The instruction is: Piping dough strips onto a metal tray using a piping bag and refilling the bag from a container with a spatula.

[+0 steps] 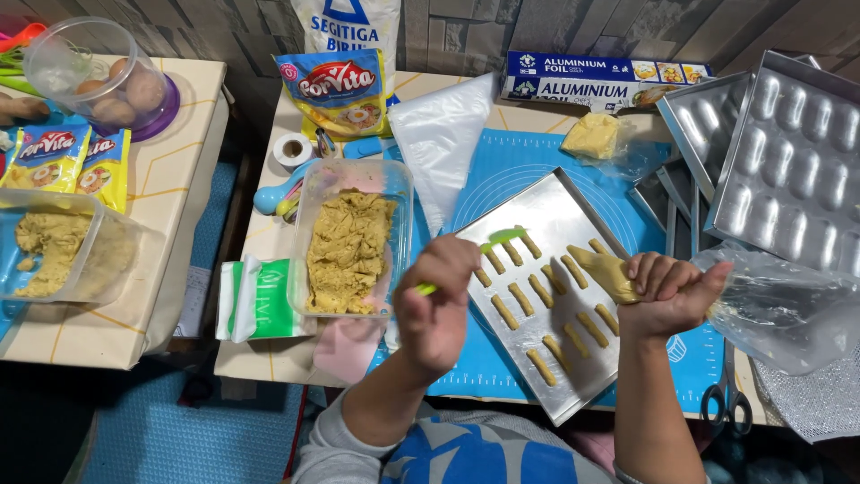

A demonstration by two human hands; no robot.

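Observation:
My right hand [670,291] squeezes a clear piping bag [627,276] filled with tan dough; its tip points at the metal baking tray [560,211]. My left hand [436,300] grips a green plastic knife [491,244], whose blade lies over the tray's upper left part. Several short piped dough sticks [540,291] lie in rows on the tray. The bag's loose clear end [779,309] trails off to the right.
A clear tub of dough [349,246] stands left of the tray on a blue mat [520,157]. Moulded metal pans [788,161] are stacked at right, scissors [726,401] at the front right edge. A foil box [600,79], margarine packets and a second dough tub [54,251] are around.

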